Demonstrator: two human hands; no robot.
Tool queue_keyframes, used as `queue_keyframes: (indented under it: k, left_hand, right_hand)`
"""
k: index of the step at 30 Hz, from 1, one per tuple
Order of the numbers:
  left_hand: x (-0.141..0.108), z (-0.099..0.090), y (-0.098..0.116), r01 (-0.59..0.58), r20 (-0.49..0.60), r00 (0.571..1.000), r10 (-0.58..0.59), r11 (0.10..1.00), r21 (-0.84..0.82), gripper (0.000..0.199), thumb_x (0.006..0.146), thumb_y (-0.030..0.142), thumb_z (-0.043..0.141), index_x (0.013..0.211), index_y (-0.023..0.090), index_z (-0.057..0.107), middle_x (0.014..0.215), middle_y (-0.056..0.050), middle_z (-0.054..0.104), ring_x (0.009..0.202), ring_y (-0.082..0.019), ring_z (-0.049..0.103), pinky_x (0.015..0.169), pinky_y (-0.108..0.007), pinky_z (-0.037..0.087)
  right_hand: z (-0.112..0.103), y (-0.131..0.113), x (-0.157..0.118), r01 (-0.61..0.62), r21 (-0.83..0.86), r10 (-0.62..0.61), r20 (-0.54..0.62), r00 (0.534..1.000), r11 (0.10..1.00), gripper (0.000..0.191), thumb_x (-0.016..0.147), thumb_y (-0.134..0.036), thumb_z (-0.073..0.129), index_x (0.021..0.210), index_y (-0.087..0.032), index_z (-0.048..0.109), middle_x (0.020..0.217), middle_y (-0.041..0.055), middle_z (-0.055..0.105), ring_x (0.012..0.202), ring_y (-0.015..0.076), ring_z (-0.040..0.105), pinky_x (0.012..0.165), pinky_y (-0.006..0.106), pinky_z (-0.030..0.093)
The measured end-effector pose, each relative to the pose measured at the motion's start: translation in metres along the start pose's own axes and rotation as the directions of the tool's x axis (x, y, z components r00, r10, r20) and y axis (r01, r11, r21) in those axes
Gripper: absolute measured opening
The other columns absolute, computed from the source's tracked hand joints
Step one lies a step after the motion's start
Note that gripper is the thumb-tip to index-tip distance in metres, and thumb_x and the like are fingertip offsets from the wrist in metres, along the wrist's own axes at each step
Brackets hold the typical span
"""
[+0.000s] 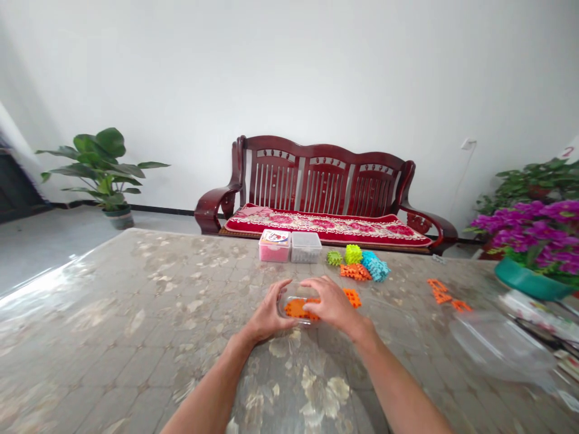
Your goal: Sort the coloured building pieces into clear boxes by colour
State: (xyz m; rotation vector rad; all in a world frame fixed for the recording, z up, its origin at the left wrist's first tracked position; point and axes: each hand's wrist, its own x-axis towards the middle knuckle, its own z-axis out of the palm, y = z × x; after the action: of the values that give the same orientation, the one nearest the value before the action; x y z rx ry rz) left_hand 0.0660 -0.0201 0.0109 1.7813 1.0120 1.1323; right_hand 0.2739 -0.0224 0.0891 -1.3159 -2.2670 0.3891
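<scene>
A small clear plastic container [306, 323] sits on the table in front of me, with orange plastic pieces [296, 309] inside it. My left hand [268, 313] is curved round the container's left end, thumb at the near side and fingers at the far side. Over the right end bends my right hand [333, 304], its thumb inside against the orange pieces and its fingers toward the far rim. Just beyond the right hand lies an orange lattice piece [351, 298], partly hidden by it.
Behind stand a pink-filled box [274, 247] and a clear lidded box [306, 248]. Beside them are a green block [353, 254], blue blocks [375, 266] and orange blocks [355, 272]. Rightward lie loose orange pieces [438, 291], a clear plastic tub [502, 346] and a flower pot [534, 279].
</scene>
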Motion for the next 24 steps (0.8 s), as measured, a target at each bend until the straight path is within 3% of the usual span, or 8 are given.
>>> queue_keyframes:
  k: [6,11,24]
  left_hand:
    - [0.0,0.0,-0.004,-0.002,-0.008,1.0,0.002,1.0,0.008,0.092,0.06,0.031,0.086,0.141,0.021,0.045,0.138,-0.014,0.05,0.128,-0.033,0.052,0.11,-0.05,0.041]
    - [0.001,0.001,-0.009,0.006,-0.009,1.0,-0.007,1.0,-0.003,0.091,0.059,0.025,0.084,0.141,0.022,0.044,0.139,-0.014,0.049,0.128,-0.033,0.052,0.109,-0.049,0.042]
    - [0.0,0.0,-0.005,0.024,0.002,1.0,-0.024,1.0,0.005,0.09,0.06,0.025,0.084,0.141,0.023,0.044,0.141,-0.013,0.048,0.129,-0.032,0.051,0.111,-0.05,0.04]
  right_hand:
    - [-0.035,0.062,-0.016,-0.188,0.01,0.187,-0.156,0.97,0.982,0.04,0.075,-0.018,0.063,0.114,-0.022,0.07,0.119,0.0082,0.071,0.114,0.0252,0.061,0.103,0.043,0.044]
    - [-0.059,0.101,-0.041,-0.248,-0.099,0.248,-0.014,0.969,0.964,0.058,0.065,-0.023,0.071,0.123,-0.02,0.067,0.126,0.0088,0.068,0.119,0.0285,0.058,0.107,0.043,0.04]
    - [-0.056,0.092,-0.046,-0.254,-0.208,0.26,0.0,0.966,0.945,0.062,0.064,-0.015,0.065,0.126,-0.02,0.065,0.122,0.0088,0.069,0.114,0.0273,0.058,0.101,0.039,0.042]
